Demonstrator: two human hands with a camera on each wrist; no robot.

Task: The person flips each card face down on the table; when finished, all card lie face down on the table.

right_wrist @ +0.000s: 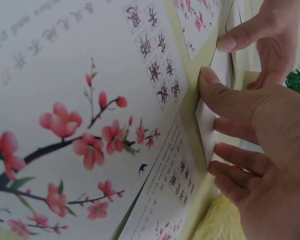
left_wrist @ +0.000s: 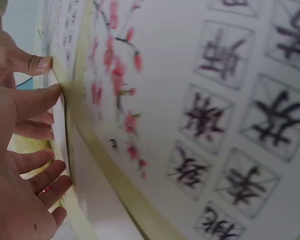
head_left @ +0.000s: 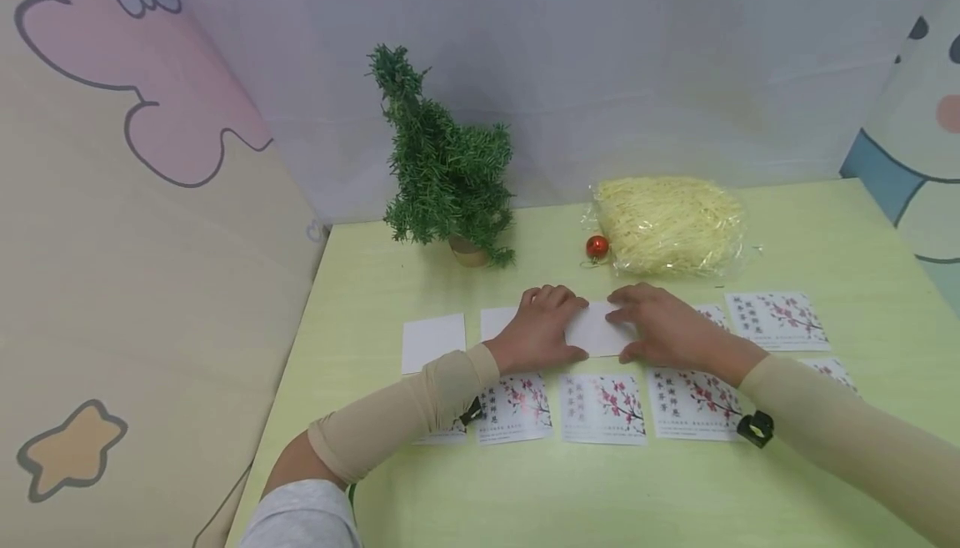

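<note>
Both hands meet over a blank white card (head_left: 597,333) on the table. My left hand (head_left: 538,329) holds its left side, thumb at the near edge and fingers at the far edge. Its right side is held the same way by my right hand (head_left: 666,329). In the right wrist view the two thumbs rest close together along the near edge of the card (right_wrist: 206,127). Just in front lie cards printed with pink blossom branches and Chinese characters, among them one printed card (head_left: 603,409). Another printed card (head_left: 712,312) is partly hidden behind the right hand.
To the left lie two blank white cards, one card (head_left: 433,341) fully visible and one card (head_left: 495,319) partly covered. A small green artificial tree (head_left: 450,164), a red ball ornament (head_left: 597,247) and a clear bag of yellow shredded filler (head_left: 671,227) stand along the back. More printed cards (head_left: 777,320) lie right.
</note>
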